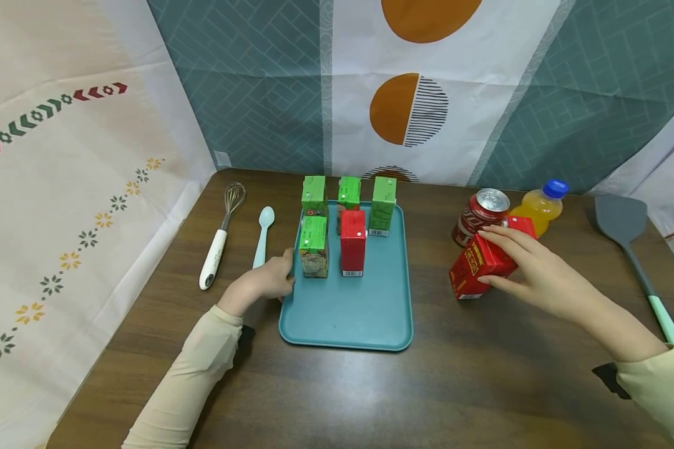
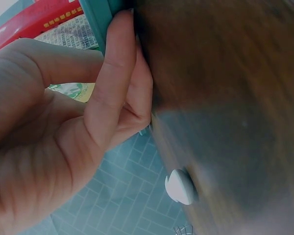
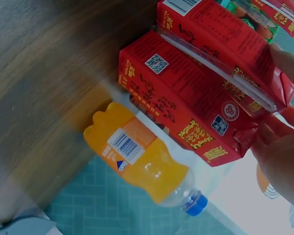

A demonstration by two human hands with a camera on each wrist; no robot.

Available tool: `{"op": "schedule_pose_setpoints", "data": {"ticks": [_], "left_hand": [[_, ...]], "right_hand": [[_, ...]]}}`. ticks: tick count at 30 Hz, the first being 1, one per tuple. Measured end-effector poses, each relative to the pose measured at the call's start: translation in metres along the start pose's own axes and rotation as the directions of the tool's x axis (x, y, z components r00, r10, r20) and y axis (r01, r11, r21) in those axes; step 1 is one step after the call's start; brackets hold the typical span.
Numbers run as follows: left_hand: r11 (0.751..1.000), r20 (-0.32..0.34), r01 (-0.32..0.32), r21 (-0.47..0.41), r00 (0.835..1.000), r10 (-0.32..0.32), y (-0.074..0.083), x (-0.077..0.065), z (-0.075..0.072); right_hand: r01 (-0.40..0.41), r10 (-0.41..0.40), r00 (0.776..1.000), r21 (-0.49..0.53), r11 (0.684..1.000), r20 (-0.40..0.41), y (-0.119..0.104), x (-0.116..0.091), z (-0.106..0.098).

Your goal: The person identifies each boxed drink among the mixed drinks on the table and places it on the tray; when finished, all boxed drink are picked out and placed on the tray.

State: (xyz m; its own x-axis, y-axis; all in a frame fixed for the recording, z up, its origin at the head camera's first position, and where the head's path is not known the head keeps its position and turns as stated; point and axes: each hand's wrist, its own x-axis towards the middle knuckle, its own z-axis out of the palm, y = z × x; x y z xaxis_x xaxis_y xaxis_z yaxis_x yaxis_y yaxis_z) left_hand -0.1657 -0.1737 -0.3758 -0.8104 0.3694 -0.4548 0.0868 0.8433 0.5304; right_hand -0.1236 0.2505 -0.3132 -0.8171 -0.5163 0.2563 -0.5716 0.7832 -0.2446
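My right hand (image 1: 530,274) grips a red drink carton (image 1: 474,269) by its top end, thumb on one side and fingers on the other. The carton leans over the table's right half. Close behind it is a second red carton (image 3: 181,98), seen plainly in the right wrist view. My left hand (image 1: 271,277) holds the left rim of a teal tray (image 1: 342,315), its fingers bent at the edge in the left wrist view. Standing on the tray are a red carton (image 1: 352,243), a green-topped carton (image 1: 314,249) and several more green-topped cartons (image 1: 382,209) behind.
A red soda can (image 1: 479,215) and an orange drink bottle (image 1: 542,206) with a blue cap stand beyond my right hand. A grey spatula (image 1: 623,221) lies at the far right. Left of the tray lie a whisk (image 1: 216,249) and a pale blue spoon (image 1: 264,231).
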Motion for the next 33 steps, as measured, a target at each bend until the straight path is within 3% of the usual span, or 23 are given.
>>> {"op": "schedule_pose_setpoints", "data": {"ticks": [6,12,24,33], "left_hand": [[1.0,-0.008,-0.001,0.002,1.0,0.001,0.0,0.001,0.0],[1.0,-0.007,0.007,-0.005,1.0,-0.007,0.0,0.001,0.001],[1.0,-0.003,0.006,0.0,1.0,-0.006,-0.001,0.001,0.001],[1.0,-0.005,0.008,-0.003,1.0,-0.008,-0.001,0.002,0.001]], "right_hand": [[0.066,-0.068,0.993,-0.022,0.998,-0.098,0.002,0.002,0.002],[0.1,-0.086,0.98,0.068,0.993,-0.178,-0.002,0.004,0.006],[0.024,0.011,0.975,0.155,0.988,-0.223,-0.021,0.029,0.009],[-0.006,0.08,0.97,0.307,0.952,-0.229,-0.032,0.063,0.018]]}}
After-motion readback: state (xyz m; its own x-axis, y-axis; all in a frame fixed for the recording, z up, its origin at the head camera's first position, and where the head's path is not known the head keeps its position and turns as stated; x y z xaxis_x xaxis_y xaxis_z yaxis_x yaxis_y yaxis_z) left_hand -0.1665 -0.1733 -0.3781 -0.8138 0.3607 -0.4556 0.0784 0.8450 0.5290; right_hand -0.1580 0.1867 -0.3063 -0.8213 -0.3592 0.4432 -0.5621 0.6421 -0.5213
